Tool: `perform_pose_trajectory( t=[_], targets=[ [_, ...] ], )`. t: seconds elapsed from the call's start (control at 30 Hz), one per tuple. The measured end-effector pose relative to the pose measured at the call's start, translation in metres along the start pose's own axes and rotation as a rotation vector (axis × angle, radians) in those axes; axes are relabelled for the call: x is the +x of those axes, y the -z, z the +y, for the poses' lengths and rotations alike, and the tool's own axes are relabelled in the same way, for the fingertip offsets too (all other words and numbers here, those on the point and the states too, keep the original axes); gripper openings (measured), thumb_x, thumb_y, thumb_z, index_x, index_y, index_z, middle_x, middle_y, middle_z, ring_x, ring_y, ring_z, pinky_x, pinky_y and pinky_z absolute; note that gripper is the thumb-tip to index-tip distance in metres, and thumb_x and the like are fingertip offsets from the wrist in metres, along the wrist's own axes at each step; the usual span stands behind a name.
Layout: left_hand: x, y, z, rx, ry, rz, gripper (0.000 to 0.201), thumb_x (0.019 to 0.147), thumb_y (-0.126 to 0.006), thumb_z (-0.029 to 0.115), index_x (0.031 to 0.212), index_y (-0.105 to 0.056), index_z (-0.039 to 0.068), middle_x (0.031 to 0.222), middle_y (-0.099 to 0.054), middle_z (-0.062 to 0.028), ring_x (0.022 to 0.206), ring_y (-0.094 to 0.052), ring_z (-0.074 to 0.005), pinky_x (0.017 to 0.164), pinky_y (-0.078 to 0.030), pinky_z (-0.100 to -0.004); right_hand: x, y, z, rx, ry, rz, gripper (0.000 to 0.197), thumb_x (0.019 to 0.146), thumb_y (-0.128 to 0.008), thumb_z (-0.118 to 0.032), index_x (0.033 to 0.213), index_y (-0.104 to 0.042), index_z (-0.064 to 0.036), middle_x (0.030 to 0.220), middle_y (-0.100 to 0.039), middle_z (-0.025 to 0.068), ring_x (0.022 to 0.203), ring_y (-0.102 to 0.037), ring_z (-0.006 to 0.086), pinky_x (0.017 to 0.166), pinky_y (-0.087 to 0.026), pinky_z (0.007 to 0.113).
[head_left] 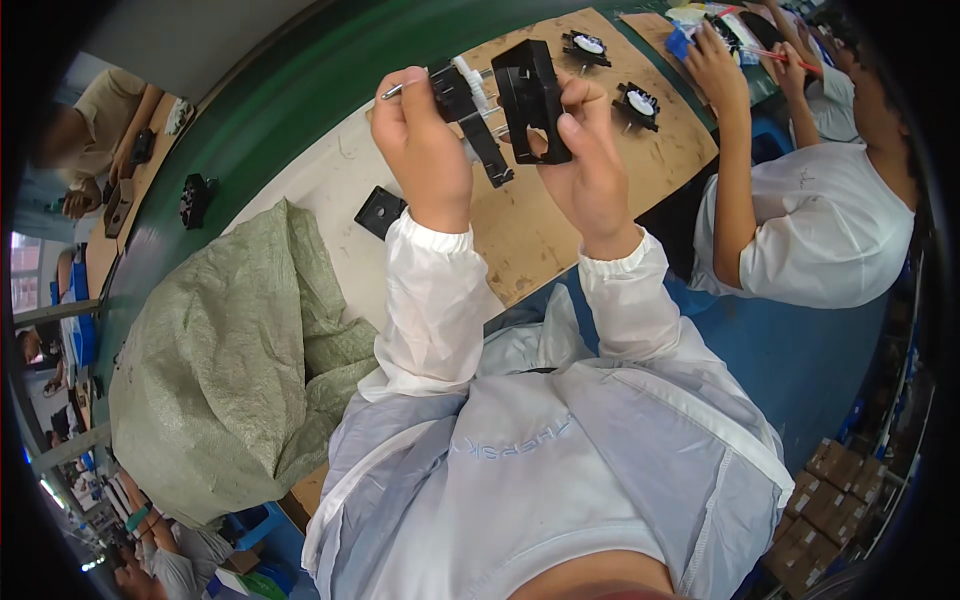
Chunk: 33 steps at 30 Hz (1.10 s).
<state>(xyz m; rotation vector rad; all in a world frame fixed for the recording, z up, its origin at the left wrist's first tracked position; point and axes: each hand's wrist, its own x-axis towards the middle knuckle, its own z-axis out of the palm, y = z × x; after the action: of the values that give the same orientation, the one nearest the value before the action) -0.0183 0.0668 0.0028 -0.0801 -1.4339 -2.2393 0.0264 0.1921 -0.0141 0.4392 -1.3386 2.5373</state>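
Observation:
Both hands are raised over the work table (pixel 530 235). My left hand (pixel 425 150) is closed round a black plastic mechanism (pixel 455 95) with white gear-like parts, metal pins and a black arm pointing down. A thin metal shaft sticks out by its thumb. In my right hand (pixel 592 150) is a black plastic housing (pixel 530 100), stood on edge and gripped at its right side. The two parts face each other closely; whether they touch I cannot tell. A flat black plastic piece (pixel 380 211) lies on the table beside my left wrist.
Two black assemblies with white discs, one farther (pixel 587 47) and one nearer (pixel 637 106), lie at the board's right. Another black assembly (pixel 194 200) rests on the green surface. A large woven sack (pixel 230 350) fills the left. A co-worker (pixel 800 220) sits close at right.

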Motion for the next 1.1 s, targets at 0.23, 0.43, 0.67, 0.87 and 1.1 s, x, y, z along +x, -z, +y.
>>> perform_pose_trajectory(
  t=[0.23,0.43,0.67,0.87,1.1],
  targets=[
    [-0.001,-0.001,0.006,0.044,0.048,0.020,0.022,0.099,-0.048,0.019,0.092,-0.059,0.001,0.076,-0.057,-0.0028,0.066,-0.048,-0.0102,0.062,-0.041,-0.0234,0.006,-0.011,0.012,-0.094,0.043,-0.104,0.026,0.095,-0.048,-0.015,0.120,-0.039,-0.0126,0.149,-0.034,0.0119,0.109,-0.047,0.0196,0.091,-0.040,0.030],
    [0.000,0.000,0.004,0.050,0.049,0.016,0.022,0.098,-0.047,0.019,0.091,-0.059,0.001,0.075,-0.057,-0.0032,0.065,-0.047,-0.0102,0.061,-0.041,-0.0235,0.004,-0.008,0.016,-0.084,0.014,-0.129,0.027,0.095,-0.046,-0.014,0.121,-0.038,-0.0118,0.150,-0.032,0.0118,0.120,-0.043,0.0218,0.099,-0.037,0.032],
    [0.000,-0.004,0.004,0.068,0.062,0.042,0.023,0.098,-0.047,0.019,0.089,-0.059,0.001,0.075,-0.057,-0.0039,0.065,-0.048,-0.0103,0.060,-0.041,-0.0238,0.006,-0.007,0.020,-0.089,0.024,-0.123,0.027,0.096,-0.045,-0.014,0.121,-0.037,-0.0114,0.150,-0.032,0.0125,0.121,-0.043,0.0224,0.100,-0.036,0.032],
    [0.001,-0.003,-0.004,0.158,0.030,0.067,0.026,0.098,-0.046,0.019,0.087,-0.059,-0.001,0.077,-0.059,-0.0060,0.066,-0.050,-0.0130,0.063,-0.043,-0.0257,0.009,-0.006,0.024,-0.139,0.085,-0.151,0.025,0.096,-0.045,-0.013,0.120,-0.037,-0.0104,0.149,-0.032,0.0131,0.122,-0.043,0.0230,0.102,-0.034,0.033],
    [0.002,0.000,-0.004,0.246,0.019,0.070,0.028,0.098,-0.045,0.019,0.085,-0.059,-0.002,0.079,-0.061,-0.0080,0.069,-0.052,-0.0153,0.067,-0.045,-0.0272,0.011,-0.002,0.031,-0.246,0.051,-0.188,0.024,0.097,-0.044,-0.011,0.120,-0.036,-0.0096,0.150,-0.031,0.0136,0.122,-0.042,0.0233,0.100,-0.034,0.032]
  ],
)
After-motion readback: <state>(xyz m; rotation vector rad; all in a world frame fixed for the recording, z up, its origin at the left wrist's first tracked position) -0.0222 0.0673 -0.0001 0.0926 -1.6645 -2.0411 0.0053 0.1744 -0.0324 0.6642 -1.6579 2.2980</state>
